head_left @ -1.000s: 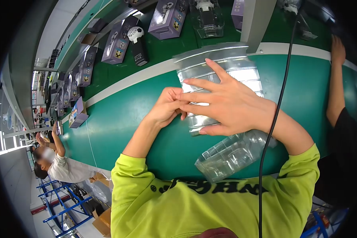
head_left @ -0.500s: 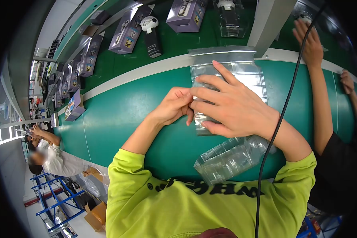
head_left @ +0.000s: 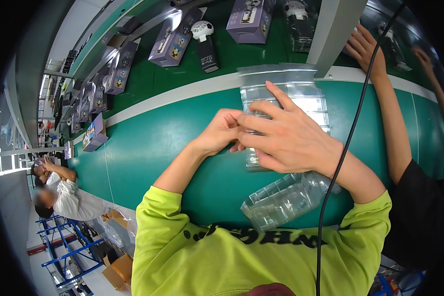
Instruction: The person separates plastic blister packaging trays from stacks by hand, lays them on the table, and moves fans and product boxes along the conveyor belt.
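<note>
Clear plastic blister packaging [head_left: 281, 76] with molded ridges lies on the green table under my right hand. My right hand [head_left: 296, 135] is over it with fingers apart, the index finger stretched away from the others. At the packaging's left edge, my left hand [head_left: 219, 132] has its fingers drawn together against my right fingertips. Whatever is between the left fingers is hidden. Close to my body lies a second clear plastic blister shell [head_left: 286, 202], tilted, below my right wrist.
Beyond the table rim, a dark green belt [head_left: 182, 81] carries purple boxes [head_left: 251, 22] and a black device with a white football-patterned top [head_left: 203, 37]. A metal post [head_left: 333, 37] stands nearby. A black cable [head_left: 352, 133] hangs across. A co-worker's hand [head_left: 367, 52] reaches over at right.
The boxes and the football-topped device have shifted right along the belt. My right fingers have bent slightly and my left fingers have closed in. The co-worker's hand has moved left.
</note>
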The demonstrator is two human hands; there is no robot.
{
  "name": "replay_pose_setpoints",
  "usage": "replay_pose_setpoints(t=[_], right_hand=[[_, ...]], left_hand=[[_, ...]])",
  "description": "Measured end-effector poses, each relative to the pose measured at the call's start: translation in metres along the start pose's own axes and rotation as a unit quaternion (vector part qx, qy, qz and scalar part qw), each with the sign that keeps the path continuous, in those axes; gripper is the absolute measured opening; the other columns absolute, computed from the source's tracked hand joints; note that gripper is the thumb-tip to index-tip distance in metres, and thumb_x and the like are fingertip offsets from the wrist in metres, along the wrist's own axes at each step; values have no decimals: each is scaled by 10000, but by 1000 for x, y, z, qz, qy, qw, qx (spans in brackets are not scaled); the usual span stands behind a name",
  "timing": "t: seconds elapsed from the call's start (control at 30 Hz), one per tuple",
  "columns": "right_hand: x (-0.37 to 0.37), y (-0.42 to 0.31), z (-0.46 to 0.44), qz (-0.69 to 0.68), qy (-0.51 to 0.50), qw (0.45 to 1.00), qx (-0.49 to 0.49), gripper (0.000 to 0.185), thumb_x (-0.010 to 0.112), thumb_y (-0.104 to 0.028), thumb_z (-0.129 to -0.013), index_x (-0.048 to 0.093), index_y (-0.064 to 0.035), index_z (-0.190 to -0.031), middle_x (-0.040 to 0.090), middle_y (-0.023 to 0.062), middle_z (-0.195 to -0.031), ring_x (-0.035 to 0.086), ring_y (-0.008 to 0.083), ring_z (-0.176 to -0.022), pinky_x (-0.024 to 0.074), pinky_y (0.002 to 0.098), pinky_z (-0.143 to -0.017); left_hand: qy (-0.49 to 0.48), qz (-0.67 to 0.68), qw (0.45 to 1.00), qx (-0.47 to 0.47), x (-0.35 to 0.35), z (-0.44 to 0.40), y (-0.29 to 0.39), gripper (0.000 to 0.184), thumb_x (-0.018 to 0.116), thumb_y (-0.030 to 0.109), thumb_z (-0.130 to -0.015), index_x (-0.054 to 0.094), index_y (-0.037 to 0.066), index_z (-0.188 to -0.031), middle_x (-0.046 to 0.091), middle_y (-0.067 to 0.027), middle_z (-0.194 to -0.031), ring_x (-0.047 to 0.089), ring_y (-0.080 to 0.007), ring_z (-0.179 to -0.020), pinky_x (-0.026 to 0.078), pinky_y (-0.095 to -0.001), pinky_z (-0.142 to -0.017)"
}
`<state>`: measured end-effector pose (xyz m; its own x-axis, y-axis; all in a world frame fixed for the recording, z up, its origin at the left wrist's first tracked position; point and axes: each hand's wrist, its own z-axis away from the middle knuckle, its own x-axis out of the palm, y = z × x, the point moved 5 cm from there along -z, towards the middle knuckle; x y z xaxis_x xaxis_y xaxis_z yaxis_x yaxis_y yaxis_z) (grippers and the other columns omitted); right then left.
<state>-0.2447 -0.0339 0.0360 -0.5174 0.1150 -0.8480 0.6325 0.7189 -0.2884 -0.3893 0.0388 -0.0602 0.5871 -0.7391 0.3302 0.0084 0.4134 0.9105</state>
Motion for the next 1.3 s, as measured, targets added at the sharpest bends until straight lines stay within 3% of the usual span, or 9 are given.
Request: replay_pose_setpoints(t=[0.27,0.37,0.5,0.67,0.93,1.0,1.07,1.17,1.3], right_hand=[[3,-10,-10,28,-18,999,4,188,618,-202,-759,587,-134,-931,568,18,-1083,530,236,-1066,229,600,-1172],[4,-15,-6,33,-5,999,25,193,618,-211,-760,581,-134,-933,567,17,-1084,530,231,-1059,229,607,-1167],[10,-26,-16,47,-34,998,18,201,616,-229,-768,570,-135,-940,564,21,-1080,530,227,-1048,226,623,-1159],[0,-37,-19,59,-25,998,-1,208,612,-243,-780,561,-133,-949,562,27,-1072,530,227,-1041,227,632,-1153],[-11,-51,-16,72,-30,997,7,202,608,-252,-788,556,-126,-937,563,36,-1079,527,238,-1040,235,632,-1145],[-13,-56,-21,76,-49,996,-3,201,606,-252,-789,554,-124,-935,564,37,-1083,526,241,-1039,238,633,-1143],[-11,-64,-29,71,-49,996,-23,202,606,-250,-787,553,-122,-934,564,38,-1084,526,241,-1036,243,629,-1140],[-13,-66,-31,95,-48,994,-13,203,606,-245,-783,548,-117,-929,565,41,-1086,527,243,-1028,258,620,-1131],[-8,-72,-43,102,-75,992,-23,215,612,-231,-775,557,-105,-940,575,42,-1108,528,252,-1017,274,595,-1127]], left_hand=[[98,0,995,33,-33,51,7,37,607,29,-905,596,49,-875,546,9,-669,357,-31,-481,299,-181,-426],[140,79,963,218,-95,90,50,71,563,70,-851,586,77,-785,510,12,-587,351,-40,-450,284,-191,-417],[347,-336,856,187,-89,81,173,174,615,155,-852,598,84,-695,508,23,-593,378,-42,-516,288,-198,-471],[275,-536,797,42,-84,-67,212,241,619,206,-789,643,10,-651,536,-26,-582,447,-153,-515,369,-268,-506],[210,-434,872,-86,-50,-137,146,207,568,129,-886,644,-21,-765,617,-69,-641,519,-154,-471,362,-237,-432],[187,-446,875,-18,-40,-118,161,217,585,176,-926,640,-14,-838,604,-51,-629,534,-144,-492,389,-249,-455],[284,-502,794,192,-37,-77,173,223,627,216,-900,656,24,-791,634,-47,-623,584,-179,-523,461,-274,-531],[244,-426,841,229,-33,-7,140,305,601,258,-960,619,49,-738,601,-13,-597,527,-115,-513,426,-266,-499],[53,-200,976,69,-25,44,60,208,608,166,-963,628,59,-786,594,-19,-623,496,-66,-498,407,-204,-435]])
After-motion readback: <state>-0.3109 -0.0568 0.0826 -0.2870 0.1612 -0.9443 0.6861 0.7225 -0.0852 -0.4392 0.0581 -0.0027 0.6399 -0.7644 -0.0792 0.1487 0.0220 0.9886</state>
